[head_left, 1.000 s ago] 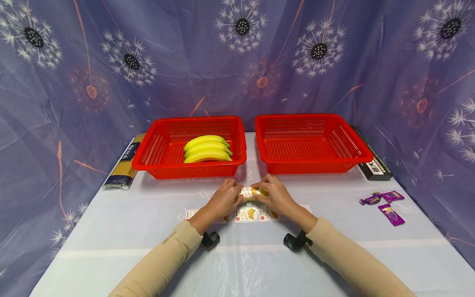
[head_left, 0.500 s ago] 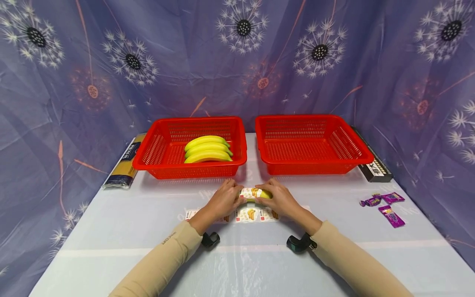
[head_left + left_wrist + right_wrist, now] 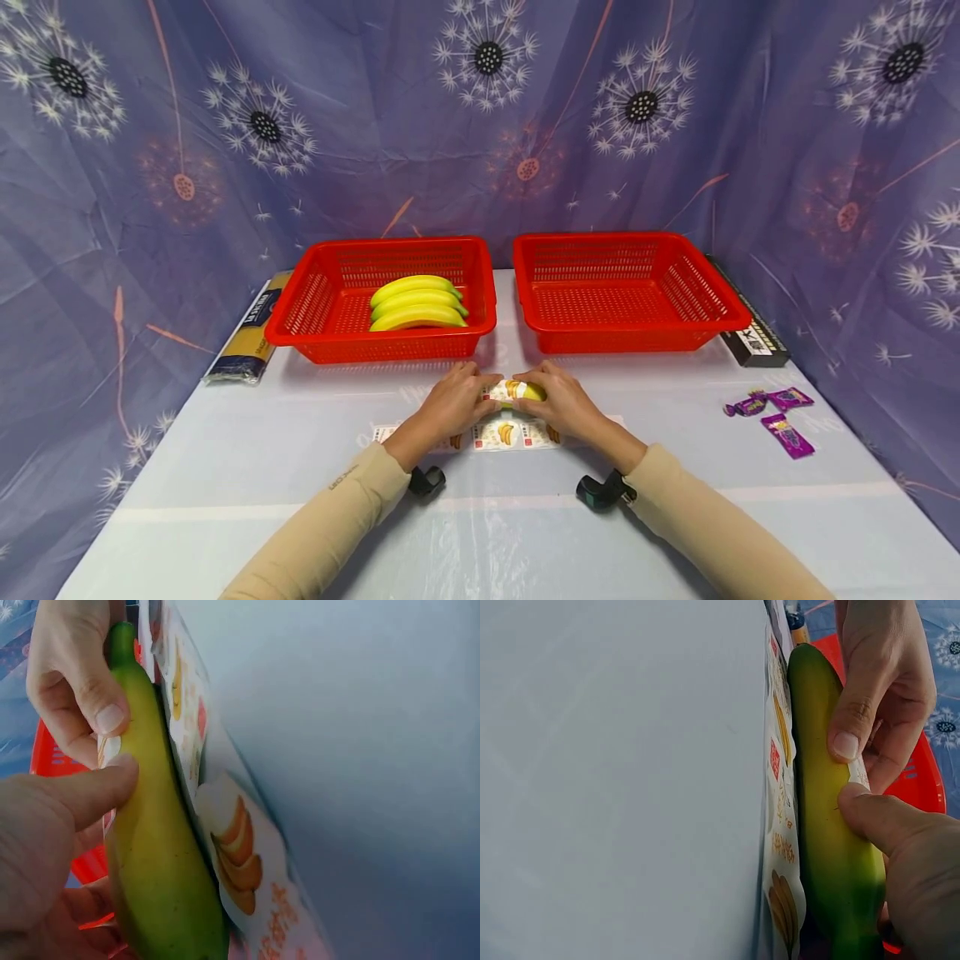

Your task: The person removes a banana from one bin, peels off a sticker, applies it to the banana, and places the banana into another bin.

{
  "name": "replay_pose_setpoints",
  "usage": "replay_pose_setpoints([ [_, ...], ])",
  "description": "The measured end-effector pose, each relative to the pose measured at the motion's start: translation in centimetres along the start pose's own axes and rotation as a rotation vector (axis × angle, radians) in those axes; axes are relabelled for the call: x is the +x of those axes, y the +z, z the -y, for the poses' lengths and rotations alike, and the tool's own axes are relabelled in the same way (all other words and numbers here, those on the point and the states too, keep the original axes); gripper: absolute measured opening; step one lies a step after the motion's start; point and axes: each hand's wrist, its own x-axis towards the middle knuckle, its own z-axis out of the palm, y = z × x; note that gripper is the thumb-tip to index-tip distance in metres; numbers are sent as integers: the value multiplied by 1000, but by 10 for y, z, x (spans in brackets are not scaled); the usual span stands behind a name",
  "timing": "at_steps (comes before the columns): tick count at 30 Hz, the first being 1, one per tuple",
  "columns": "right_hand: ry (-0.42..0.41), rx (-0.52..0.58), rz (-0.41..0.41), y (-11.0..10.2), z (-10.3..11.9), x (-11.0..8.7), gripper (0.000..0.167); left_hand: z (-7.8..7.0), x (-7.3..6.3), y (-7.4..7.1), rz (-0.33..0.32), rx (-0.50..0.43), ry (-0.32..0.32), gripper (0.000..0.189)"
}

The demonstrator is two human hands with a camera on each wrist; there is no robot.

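A yellow-green banana lies crosswise between my two hands, close over the table. At its left part my left hand grips it, thumb on the near side and fingers over the far side. Toward the other end, my right hand holds it the same way. Between them a white label printed with bananas covers the upper side of the fruit. In the right wrist view both thumbs press the banana near the label's edge. Just in front lies a strip of similar banana stickers, partly hidden under the wrists.
Behind on the left, a red basket contains several bananas. A second red basket stands beside it. Spaghetti packet at far left, black box at far right. Purple wrapped sweets lie at right.
My right hand has shifted slightly right along the banana, baring more of the label and the peel beside it. The left hand stays nearly in place.
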Motion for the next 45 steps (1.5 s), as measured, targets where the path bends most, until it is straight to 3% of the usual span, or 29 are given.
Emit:
replay_pose_setpoints([
  [4, 5, 12, 6, -1, 2, 1, 40, 3, -1, 0, 10, -40, -42, 43],
  [10, -31, -25, 7, 3, 6, 6, 38, 4, -3, 0, -3, -55, -16, 42],
  [17, -38, -54, 3, 4, 11, 8, 36, 10, -6, -4, 49, -164, -108, 47],
  [25, -108, -141, -9, 6, 14, 13, 37, 13, -8, -4, 13, -141, -74, 44],
  [33, -28, -84, 83, 1, 12, 8, 50, 14, -12, -3, 21, -137, -88, 43],
  [36, -10, -49, 94, 0, 11, 5, 47, 15, -14, -3, 23, -176, -103, 43],
  [39, -8, -26, 96, 1, 10, 4, 43, 18, -16, -4, 30, -251, -145, 43],
  [45, 27, 21, 75, 3, 10, 6, 43, 26, -22, -10, 53, -409, -296, 40],
])
